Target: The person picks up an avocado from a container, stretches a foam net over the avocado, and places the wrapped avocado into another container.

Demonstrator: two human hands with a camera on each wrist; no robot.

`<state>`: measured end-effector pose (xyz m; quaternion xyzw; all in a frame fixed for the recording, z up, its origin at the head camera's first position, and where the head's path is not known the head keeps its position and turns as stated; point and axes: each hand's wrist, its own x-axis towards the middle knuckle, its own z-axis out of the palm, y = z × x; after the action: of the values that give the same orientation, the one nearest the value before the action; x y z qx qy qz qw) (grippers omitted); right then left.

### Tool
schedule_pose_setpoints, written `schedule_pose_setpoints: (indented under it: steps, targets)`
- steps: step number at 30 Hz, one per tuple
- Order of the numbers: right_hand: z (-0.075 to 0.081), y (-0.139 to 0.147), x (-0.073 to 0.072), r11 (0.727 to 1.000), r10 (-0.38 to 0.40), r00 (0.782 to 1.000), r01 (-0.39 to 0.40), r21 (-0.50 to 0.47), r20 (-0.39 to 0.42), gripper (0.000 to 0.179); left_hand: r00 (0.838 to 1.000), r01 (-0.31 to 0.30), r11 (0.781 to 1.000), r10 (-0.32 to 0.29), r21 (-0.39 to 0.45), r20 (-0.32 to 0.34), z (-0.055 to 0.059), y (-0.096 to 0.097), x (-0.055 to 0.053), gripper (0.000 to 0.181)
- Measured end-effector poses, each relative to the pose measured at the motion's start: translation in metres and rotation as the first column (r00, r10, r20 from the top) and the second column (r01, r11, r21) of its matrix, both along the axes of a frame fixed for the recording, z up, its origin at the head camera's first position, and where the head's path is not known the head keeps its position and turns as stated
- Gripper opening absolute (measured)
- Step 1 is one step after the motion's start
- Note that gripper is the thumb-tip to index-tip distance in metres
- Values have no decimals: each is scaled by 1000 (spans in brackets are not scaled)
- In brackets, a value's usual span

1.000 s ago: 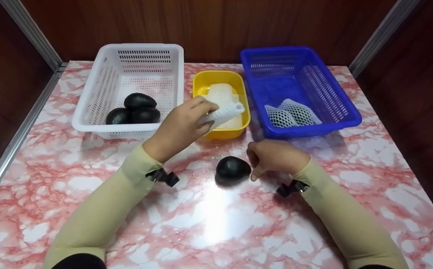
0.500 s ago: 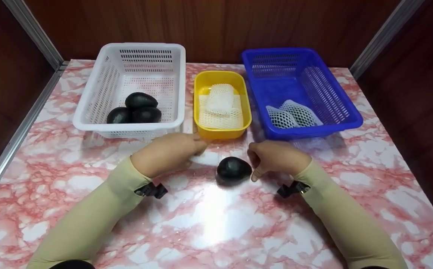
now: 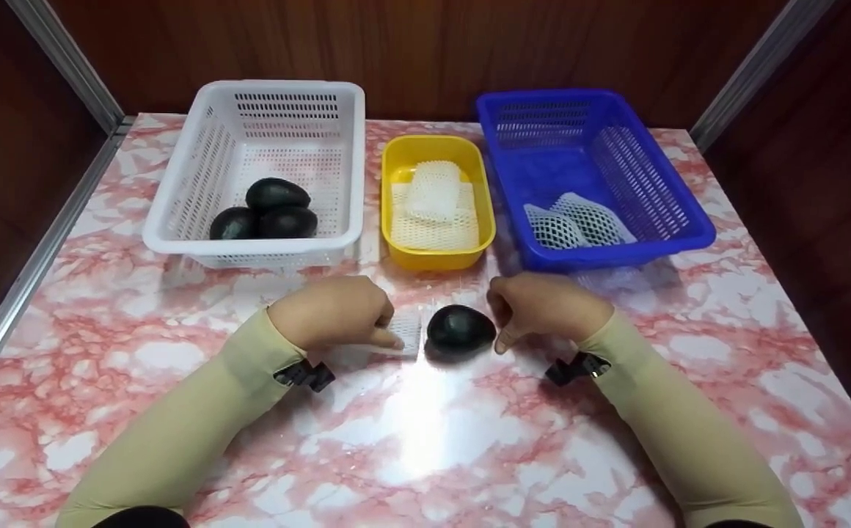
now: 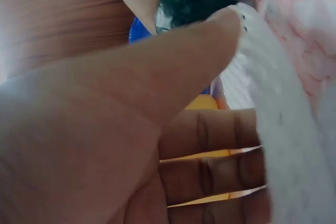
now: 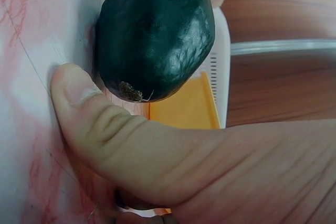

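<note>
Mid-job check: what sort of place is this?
Probably a small fruit-packing station: a white basket of what look like avocados, a yellow container of foam net sleeves, and a blue basket with net-sleeved fruit.

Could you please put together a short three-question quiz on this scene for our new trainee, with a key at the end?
1. Multiple choice: what does the left hand hold?
a) a bare fruit
b) a white mesh sleeve
c) the rim of a basket

2. True or false, about the blue basket: the fruits in it are bare.

3. Count: how many dark fruits show in the white basket?

Key:
1. b
2. False; the two netted fruits there are covered in white mesh.
3. Three
</note>
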<state>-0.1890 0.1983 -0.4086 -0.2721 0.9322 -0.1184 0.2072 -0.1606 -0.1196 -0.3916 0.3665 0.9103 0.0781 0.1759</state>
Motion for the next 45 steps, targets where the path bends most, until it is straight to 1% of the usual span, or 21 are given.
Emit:
schedule_pose_setpoints:
  steps: [3,5,7,9,13,16,19,21,24,27,30,34,37,40,45]
  targets:
    - [-1,0,0,1000,2,1000,-2,-2,2,43,999,9,1000,-9,-2,-39,-1,0,-1,32]
    - [-2,0,0,1000,-1,1000,1,6,0,43,998,3,1000,-3,-2,-58,-2,0,-1,22]
    - [-2,0,1,1000,-5,1000,5,16,-1,45,998,-5,1000,6,6,-68,-5,-1,-2,20]
    - [-2,1,1,1000,-11,1000,11,24,-1,46,998,-15,1000,16,24,-62,-7,-2,-3,28]
    - [-1,1,0,1000,-7,1000,6,19,6,46,1000,-15,996,16,88,-18,-11,-4,-8,52]
    - [0,2,-1,1000,0,1000,0,19,5,46,999,-25,991,22,134,25,-10,-6,-12,59]
    - [0,2,-2,1000,-1,1000,1,20,6,46,999,7,987,-12,163,31,-9,-8,-15,59]
    - [1,2,-2,1000,-4,1000,4,17,8,45,998,52,983,-56,178,18,-9,-9,-16,59]
    - [1,1,-2,1000,-6,1000,6,15,10,45,991,130,976,-127,174,-30,-9,-10,-15,60]
    - [1,1,-2,1000,-3,1000,3,12,12,45,984,169,976,-161,138,-70,-8,-11,-13,59]
    - [0,1,-2,1000,0,1000,0,12,14,45,984,167,981,-159,103,-77,-8,-10,-12,61]
    - [0,1,-3,1000,-2,1000,1,26,8,46,986,156,984,-150,83,-71,-8,-10,-12,67]
    - [-1,0,-3,999,-2,1000,2,46,0,47,986,158,985,-152,74,-75,-8,-9,-11,67]
    - [-1,0,-3,998,-5,1000,5,60,-2,48,986,157,985,-151,76,-75,-8,-10,-10,62]
    - [-1,0,-4,998,-10,1000,10,59,4,48,986,158,982,-151,105,-71,-8,-9,-10,43]
